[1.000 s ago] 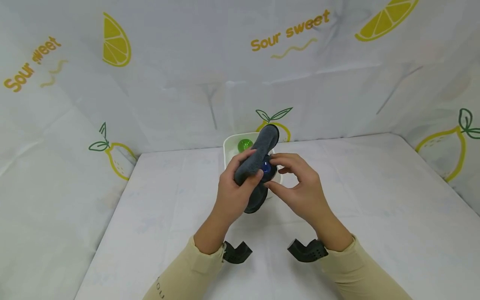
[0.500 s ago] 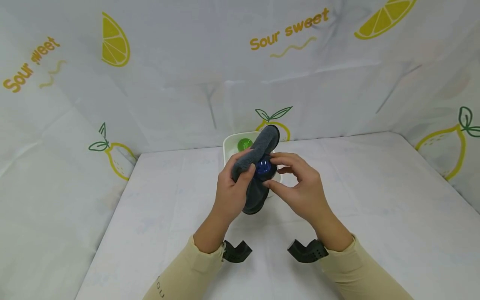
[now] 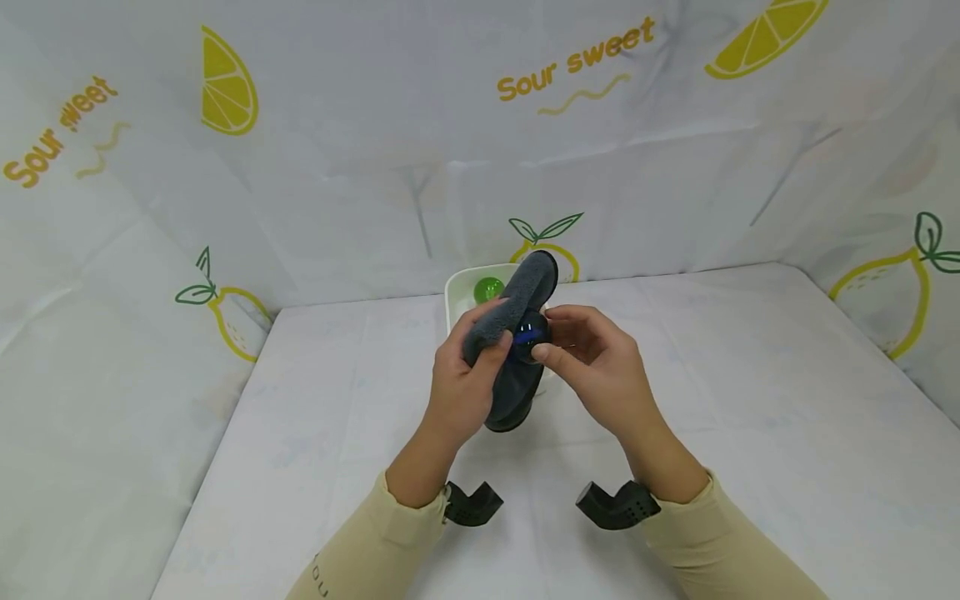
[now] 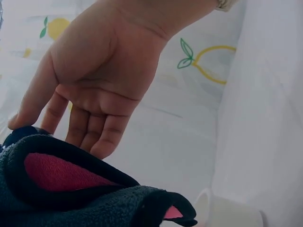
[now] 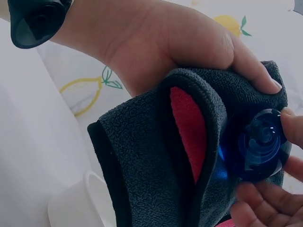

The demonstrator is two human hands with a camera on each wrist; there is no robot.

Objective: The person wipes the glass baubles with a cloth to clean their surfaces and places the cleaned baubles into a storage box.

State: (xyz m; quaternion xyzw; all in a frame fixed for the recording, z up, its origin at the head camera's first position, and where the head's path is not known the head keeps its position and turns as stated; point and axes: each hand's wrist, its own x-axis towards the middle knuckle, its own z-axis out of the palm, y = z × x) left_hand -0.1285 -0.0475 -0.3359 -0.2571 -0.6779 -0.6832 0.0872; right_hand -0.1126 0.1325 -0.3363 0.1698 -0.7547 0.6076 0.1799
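In the head view my left hand [image 3: 463, 383] grips a folded dark grey cloth [image 3: 517, 304], its thumb lying over the near fold. Pink lining shows inside the cloth [image 5: 147, 156] in the right wrist view. Against the cloth sits a shiny blue glass ball [image 3: 530, 332], pinched by my right hand [image 3: 600, 362] with the thumb in front. The right wrist view shows fingertips [image 5: 294, 130] touching the ball's side. From the left wrist, most of the ball is hidden behind the cloth [image 4: 71, 203].
Behind the hands stands a white container [image 3: 456, 292] with a green glass ball [image 3: 490, 289] in it; the cloth and hands cover part of it. A white cloth covers the table [image 3: 337, 400] and a lemon-printed sheet [image 3: 360, 167] rises at the back.
The left thumb has drawn back from the blue ball onto the cloth. My right fingers have shifted their hold, the thumb moving up the ball, which looks turned.
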